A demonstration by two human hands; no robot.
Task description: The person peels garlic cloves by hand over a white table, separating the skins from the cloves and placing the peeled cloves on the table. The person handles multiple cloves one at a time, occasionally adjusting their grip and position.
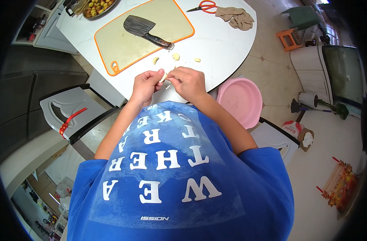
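Note:
Over the near edge of a white round table (pixel 231 45), my left hand (pixel 145 86) pinches a garlic clove (pixel 163 77) between thumb and fingers. My right hand (pixel 188 81) meets it from the other side, its fingertips closed at the clove's edge; whether they grip a bit of skin is too small to tell. Just beyond my hands lie loose garlic cloves, one at the left (pixel 155 60), one in the middle (pixel 176 56) and one at the right (pixel 197 60). Small pale scraps (pixel 167 87) rest on the table below my fingers.
A cleaver (pixel 141 28) lies on an orange-rimmed cutting board (pixel 111 45). Beyond it stands a pan of small round fruits or vegetables (pixel 97 7). Red-handled scissors (pixel 207 6) and a brown cloth (pixel 236 17) are at the far right. A pink basin (pixel 240 102) stands beside the table, near chairs (pixel 78 105).

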